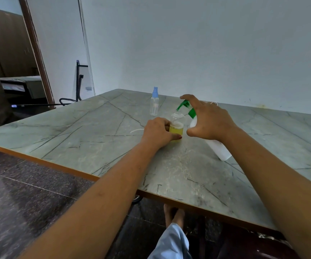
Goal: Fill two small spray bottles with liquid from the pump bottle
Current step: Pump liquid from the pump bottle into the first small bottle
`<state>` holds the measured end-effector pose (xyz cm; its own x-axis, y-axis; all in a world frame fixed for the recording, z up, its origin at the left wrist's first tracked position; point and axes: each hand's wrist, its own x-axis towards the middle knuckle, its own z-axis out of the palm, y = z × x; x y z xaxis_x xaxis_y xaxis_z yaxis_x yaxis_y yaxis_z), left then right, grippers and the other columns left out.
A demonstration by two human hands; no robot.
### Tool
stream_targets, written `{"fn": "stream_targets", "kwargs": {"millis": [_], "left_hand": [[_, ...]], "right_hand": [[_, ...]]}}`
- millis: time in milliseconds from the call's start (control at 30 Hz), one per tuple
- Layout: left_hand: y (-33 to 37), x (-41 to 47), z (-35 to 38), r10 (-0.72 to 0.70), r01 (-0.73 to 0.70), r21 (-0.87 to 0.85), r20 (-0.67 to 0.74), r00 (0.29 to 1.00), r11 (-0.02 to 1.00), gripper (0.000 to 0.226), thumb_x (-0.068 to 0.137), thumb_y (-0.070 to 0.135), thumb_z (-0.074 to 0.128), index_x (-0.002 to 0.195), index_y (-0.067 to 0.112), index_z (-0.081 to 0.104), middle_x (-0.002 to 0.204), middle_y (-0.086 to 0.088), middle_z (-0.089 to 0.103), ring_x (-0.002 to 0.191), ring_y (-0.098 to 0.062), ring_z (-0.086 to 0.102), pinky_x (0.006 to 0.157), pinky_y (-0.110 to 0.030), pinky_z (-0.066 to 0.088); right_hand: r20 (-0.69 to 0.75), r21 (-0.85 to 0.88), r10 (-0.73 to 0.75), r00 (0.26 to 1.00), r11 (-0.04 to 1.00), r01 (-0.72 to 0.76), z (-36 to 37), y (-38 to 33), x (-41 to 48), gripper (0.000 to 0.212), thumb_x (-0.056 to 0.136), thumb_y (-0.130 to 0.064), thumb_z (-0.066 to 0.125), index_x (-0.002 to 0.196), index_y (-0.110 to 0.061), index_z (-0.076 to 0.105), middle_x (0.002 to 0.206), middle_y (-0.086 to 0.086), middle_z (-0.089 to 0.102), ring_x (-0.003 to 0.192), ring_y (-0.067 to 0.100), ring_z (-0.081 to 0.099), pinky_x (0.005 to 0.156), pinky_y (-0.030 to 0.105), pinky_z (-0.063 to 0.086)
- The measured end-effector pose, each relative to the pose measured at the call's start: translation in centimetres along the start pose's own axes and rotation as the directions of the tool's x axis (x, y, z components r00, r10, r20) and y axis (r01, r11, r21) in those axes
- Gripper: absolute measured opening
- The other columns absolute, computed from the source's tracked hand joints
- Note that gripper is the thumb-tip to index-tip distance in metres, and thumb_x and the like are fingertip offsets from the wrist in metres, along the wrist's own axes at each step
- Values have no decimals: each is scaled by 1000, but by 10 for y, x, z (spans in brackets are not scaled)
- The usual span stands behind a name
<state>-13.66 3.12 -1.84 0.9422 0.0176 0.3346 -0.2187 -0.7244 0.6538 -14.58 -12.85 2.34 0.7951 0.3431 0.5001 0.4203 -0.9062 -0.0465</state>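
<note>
Left hand (pixel 157 132): grips open spray bottle (pixel 177 128), steadying it.
Right hand (pixel 209 120): spread fingers press pump bottle (pixel 220 150), tilted so spout meets mouth.

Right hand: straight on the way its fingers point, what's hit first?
Right hand meets the green pump head at once; its index finger seems to touch it. Beyond, perhaps the capped spray bottle; depth unclear.
</note>
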Motion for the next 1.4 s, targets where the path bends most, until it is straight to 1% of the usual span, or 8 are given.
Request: {"fn": "stream_targets", "kwargs": {"millis": [133,233,400,533,767,1033,1267,1400], "left_hand": [[1,0,0,-1,1,10,6,1000,1000,59,72,36,78,122,10,60,116,-6,66,101,-17,62,92,-27,47],[0,0,0,-3,3,22,6,1000,1000,58,72,37,78,121,11,60,115,-5,66,101,-16,62,92,-27,47],[0,0,0,-2,2,24,1,1000,1000,58,72,38,77,121,10,60,114,-5,66,100,-16,62,92,-26,47],[0,0,0,-2,2,15,3,1000,1000,60,72,38,77,123,10,60,115,-6,66,101,-17,62,94,-28,48],[2,0,-1,-18,18,3,12,1000,1000,59,72,37,78,123,11,60,116,-5,66,102,-16,62,93,-26,47],[0,1,-2,-22,23,-25,22,1000,999,61,70,36,80,122,10,60,114,-5,67,101,-16,63,94,-28,49],[0,0,-1,-24,25,-25,26,999,999,61,70,35,80,123,11,60,116,-5,66,101,-16,63,92,-27,48],[0,0,-1,-22,23,-19,29,999,1000,62,70,36,79,123,11,59,116,-5,66,102,-16,63,93,-28,48]], "right_hand": [[-21,0,5,1000,1000,-5,-2,-1,1,75,66,-36,73,128,-34,32,108,-2,59,86,20,51,65,28,40],[-41,-17,1,999,1000,-2,-1,-3,3,70,65,-36,72,124,-32,34,106,-2,59,85,20,49,64,28,37],[-27,-14,-14,1000,1000,14,-1,-4,3,74,67,-38,72,129,-32,33,113,-1,59,87,18,46,66,28,37],[-5,15,-8,1000,1000,8,-1,-1,1,84,67,-37,71,138,-37,26,117,-2,58,93,21,51,69,29,40],[-41,5,8,999,1000,-8,-3,-3,1,70,66,-36,73,125,-33,34,102,-5,56,83,17,47,64,27,37],[-14,8,7,1000,1000,-7,0,-1,1,80,67,-38,72,134,-35,28,118,0,58,95,23,54,72,33,47],[-37,-29,7,999,1000,-8,-3,-3,1,70,66,-37,72,125,-33,33,106,-1,59,86,19,48,65,29,41],[-44,-43,-4,999,999,2,0,-3,3,70,66,-37,71,125,-32,33,107,-1,60,87,20,49,65,28,40]]}}
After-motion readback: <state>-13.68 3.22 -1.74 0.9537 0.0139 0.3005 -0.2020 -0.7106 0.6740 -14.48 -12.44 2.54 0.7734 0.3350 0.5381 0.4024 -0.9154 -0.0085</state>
